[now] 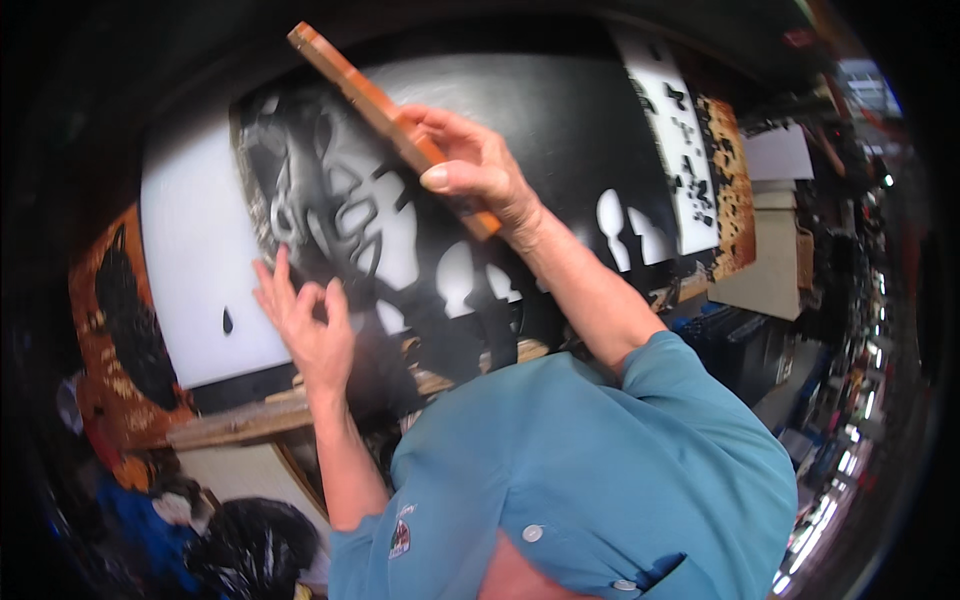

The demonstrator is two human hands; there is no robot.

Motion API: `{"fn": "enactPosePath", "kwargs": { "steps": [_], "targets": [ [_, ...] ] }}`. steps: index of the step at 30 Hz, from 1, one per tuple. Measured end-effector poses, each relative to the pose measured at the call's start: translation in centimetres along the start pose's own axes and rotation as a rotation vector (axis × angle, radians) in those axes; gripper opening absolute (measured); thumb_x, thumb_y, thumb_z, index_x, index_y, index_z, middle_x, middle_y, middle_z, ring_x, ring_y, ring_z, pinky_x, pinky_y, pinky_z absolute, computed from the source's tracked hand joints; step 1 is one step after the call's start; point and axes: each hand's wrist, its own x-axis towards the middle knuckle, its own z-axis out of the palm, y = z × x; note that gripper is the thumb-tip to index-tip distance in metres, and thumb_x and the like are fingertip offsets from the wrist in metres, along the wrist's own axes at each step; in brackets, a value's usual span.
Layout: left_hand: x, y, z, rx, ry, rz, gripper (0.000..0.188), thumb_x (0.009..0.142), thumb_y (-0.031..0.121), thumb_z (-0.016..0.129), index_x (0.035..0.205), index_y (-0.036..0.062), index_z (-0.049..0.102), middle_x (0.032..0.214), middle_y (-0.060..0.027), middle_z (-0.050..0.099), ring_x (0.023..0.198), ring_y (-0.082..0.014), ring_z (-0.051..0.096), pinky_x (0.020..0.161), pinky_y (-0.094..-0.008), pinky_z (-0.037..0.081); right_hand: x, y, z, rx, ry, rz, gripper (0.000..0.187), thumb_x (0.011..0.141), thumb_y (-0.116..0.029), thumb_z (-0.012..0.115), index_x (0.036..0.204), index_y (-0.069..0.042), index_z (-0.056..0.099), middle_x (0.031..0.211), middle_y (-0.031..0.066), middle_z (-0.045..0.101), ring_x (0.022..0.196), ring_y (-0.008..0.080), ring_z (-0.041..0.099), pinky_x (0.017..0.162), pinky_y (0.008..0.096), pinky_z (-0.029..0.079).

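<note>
My right hand is closed round a long, narrow orange-brown wooden bar, held slantwise above the work surface. Its lower end sticks out below my palm. My left hand is at the near edge of a glossy black sheet with cut-out shapes. Its thumb and forefinger curl together into a ring, and the other fingers stretch toward the sheet. Whether anything is pinched there I cannot make out. Close to those fingers, a clear, shiny, wrinkled film lies on the black sheet.
A white panel with a small black drop shape lies at the left. On the right is a white strip with black cut shapes, beside a rusty-brown board. A wooden edge runs along the front. A black bag sits below left.
</note>
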Motion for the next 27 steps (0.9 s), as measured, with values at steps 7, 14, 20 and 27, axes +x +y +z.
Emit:
{"fn": "enactPosePath", "kwargs": {
  "steps": [7, 14, 20, 27],
  "targets": [
    [-0.4, -2.2, -0.2, 0.068, -0.016, 0.097, 0.025, 0.091, 0.004, 0.07, 0.073, -0.0001, 0.052, 0.162, -0.0206, 0.049, 0.159, -0.0463, 0.029, 0.13, -0.0625, 0.015, -5.0, -4.0, -4.0, -0.063, 0.206, -0.148, 0.088, 0.076, -0.027, 0.081, 0.153, 0.003, 0.051, 0.136, 0.0123, 0.061, 0.121, 0.0187, 0.059, 0.107, 0.0293, 0.045],
    [-0.3, -2.8, 0.4, 0.06, 0.011, 0.104, 0.025, 0.091, 0.002, 0.067, 0.074, -0.0022, 0.05, 0.159, -0.0205, 0.054, 0.158, -0.0436, 0.033, 0.129, -0.0604, 0.018, -13.6, -9.0, -8.6, 0.031, 0.391, -0.457, 0.095, 0.078, -0.03, 0.082, 0.156, 0.007, 0.042, 0.132, 0.0188, 0.059, 0.113, 0.0224, 0.062, 0.098, 0.0309, 0.054],
    [-0.5, -2.3, 0.2, -0.037, 0.021, 0.04, 0.022, 0.095, 0.001, 0.067, 0.08, -0.0017, 0.051, 0.158, -0.0197, 0.054, 0.155, -0.0445, 0.036, 0.126, -0.0558, 0.025, -16.6, -10.1, -15.0, 0.93, 0.106, -0.656, 0.125, 0.073, -0.038, 0.093, 0.166, 0.004, 0.021, 0.165, 0.0301, 0.027, 0.147, 0.0505, 0.036, 0.124, 0.0603, 0.037],
    [1.3, 0.9, -0.9, -0.035, 0.226, -0.15, 0.039, 0.103, 0.005, 0.067, 0.14, -0.0052, 0.062, 0.158, -0.0192, 0.053, 0.149, -0.0335, 0.046, 0.124, -0.0446, 0.035, -16.7, -5.6, -22.6, 1.064, 0.489, -0.625, 0.098, 0.075, -0.046, 0.081, 0.158, -0.006, 0.045, 0.152, 0.0346, 0.042, 0.142, 0.055, 0.037, 0.106, 0.059, 0.044]
  ]
}}
